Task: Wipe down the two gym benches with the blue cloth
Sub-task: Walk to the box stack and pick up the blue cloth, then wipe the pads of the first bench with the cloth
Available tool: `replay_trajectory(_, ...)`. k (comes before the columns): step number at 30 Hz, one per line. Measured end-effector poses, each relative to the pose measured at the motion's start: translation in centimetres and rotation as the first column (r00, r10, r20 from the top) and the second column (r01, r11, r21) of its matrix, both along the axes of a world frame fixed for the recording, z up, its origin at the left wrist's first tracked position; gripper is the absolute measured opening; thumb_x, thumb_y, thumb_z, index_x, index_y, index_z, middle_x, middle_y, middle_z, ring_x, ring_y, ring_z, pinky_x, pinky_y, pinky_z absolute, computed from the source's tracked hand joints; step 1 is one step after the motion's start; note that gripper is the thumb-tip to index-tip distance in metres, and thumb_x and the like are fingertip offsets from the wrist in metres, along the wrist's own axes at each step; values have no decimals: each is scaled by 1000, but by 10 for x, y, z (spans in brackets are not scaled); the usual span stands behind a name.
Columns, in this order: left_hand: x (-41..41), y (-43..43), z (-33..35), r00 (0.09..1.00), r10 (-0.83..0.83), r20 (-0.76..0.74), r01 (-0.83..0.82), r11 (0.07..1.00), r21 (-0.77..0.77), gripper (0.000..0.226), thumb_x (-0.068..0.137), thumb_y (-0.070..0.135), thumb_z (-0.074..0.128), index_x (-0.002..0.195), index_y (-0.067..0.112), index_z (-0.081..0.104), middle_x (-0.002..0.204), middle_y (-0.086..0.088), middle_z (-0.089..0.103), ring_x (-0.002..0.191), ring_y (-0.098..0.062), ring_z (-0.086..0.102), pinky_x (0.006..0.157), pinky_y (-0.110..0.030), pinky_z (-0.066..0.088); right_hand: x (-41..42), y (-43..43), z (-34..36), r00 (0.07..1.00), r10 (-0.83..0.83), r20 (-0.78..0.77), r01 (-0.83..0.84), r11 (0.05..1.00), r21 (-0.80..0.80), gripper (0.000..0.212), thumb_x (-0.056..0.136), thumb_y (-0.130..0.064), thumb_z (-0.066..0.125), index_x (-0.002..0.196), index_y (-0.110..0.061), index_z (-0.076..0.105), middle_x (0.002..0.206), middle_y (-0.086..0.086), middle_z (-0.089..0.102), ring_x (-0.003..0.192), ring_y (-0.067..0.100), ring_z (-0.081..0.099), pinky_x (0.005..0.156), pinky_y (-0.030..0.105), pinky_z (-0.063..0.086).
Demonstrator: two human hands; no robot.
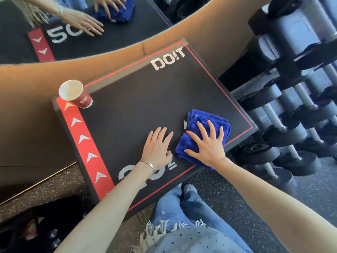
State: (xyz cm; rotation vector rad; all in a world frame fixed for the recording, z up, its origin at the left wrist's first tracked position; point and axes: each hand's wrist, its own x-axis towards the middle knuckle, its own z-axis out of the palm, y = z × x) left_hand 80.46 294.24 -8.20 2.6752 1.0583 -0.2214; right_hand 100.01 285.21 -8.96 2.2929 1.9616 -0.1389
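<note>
Gym bench top [136,110] | right hand [207,145] spread flat on blue cloth [206,117] | left hand [156,147] flat, bracing | best sweep far-left, skirting cup [77,96]

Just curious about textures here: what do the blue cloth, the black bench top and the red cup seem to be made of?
Blue cloth: likely microfibre, plush and softly creased. Bench top: probably matte vinyl, printed markings. Red cup: seemingly paper, pale inside.

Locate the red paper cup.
In the head view, the red paper cup stands on the far-left corner of the bench, at the top of its red arrow stripe.
</note>
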Motion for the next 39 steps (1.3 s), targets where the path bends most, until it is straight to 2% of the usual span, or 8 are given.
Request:
replay_trajectory(5, 9, 1, 1, 997, -77, 22, 77, 997, -17, 67, 89, 32, 47, 149, 18, 22, 158, -10, 16, 146, -26, 10, 119, -40, 5, -3, 5, 7, 998, -36, 51, 35, 999, 21, 50, 74, -63, 45, 108, -31, 62, 129, 7, 56, 114, 45, 49, 83, 58, 41)
replay_trajectory(9, 17, 3, 0, 988, -155, 27, 155, 988, -10, 65, 88, 31, 46, 148, 17, 24, 157, -10, 18, 146, -26, 12, 119, -39, 6, 0, -7, 9, 990, -30, 141, 25, 999, 39, 44, 69, -57, 59, 98, -24, 61, 114, 5, 61, 91, 36, 56, 64, 41, 41)
replay_trajectory(16, 52, -11, 5, 928, -353, 122, 357, 934, -17, 61, 84, 22, 55, 141, 10, 40, 151, -15, 33, 142, -31, 26, 117, -44, 15, 12, -54, 21, 987, -119, 110, 117, 993, 28, 45, 60, -50, 75, 92, -19, 66, 99, 10, 65, 74, 32, 57, 58, 36, 45)
replay_trajectory(20, 93, -37, 11, 811, -560, 170, 566, 824, 19, 60, 75, 17, 64, 133, 7, 51, 141, -19, 47, 133, -37, 41, 111, -50, 29, 14, -114, 26, 937, -347, 32, 347, 938, 14, 43, 58, -43, 80, 88, -16, 66, 90, 13, 63, 70, 33, 57, 52, 37, 48)
replay_trajectory(23, 126, -68, 16, 680, -709, 186, 712, 699, 66, 59, 73, 15, 66, 131, 8, 55, 137, -19, 51, 129, -37, 46, 108, -51, 33, 11, -176, 26, 840, -540, 53, 542, 840, -40, 43, 58, -45, 80, 86, -15, 65, 89, 13, 63, 71, 32, 57, 52, 34, 48)
replay_trajectory(29, 166, -165, 12, 381, -922, 67, 924, 382, 6, 63, 89, 25, 43, 148, 18, 25, 157, -9, 20, 146, -24, 12, 119, -40, 3, -27, -310, 26, 534, -840, 99, 845, 526, -94, 44, 53, -47, 83, 81, -17, 67, 81, 12, 62, 67, 30, 59, 49, 31, 48)
replay_trajectory(35, 167, -289, 8, 91, -996, -5, 996, 91, 19, 66, 89, 31, 43, 149, 20, 20, 158, -9, 16, 146, -25, 10, 119, -40, 3, -91, -425, 29, 243, -964, 105, 962, 227, -149, 42, 65, -45, 77, 92, -14, 67, 90, 16, 62, 76, 34, 59, 54, 35, 48)
replay_trajectory(39, 144, -371, 8, -83, -996, -42, 996, -84, 12, 67, 89, 33, 44, 150, 21, 18, 158, -10, 17, 146, -26, 12, 119, -41, 5, -144, -491, 30, 89, -985, 146, 986, 67, -150, 46, 55, -49, 82, 85, -17, 68, 83, 13, 62, 69, 31, 59, 49, 32, 48)
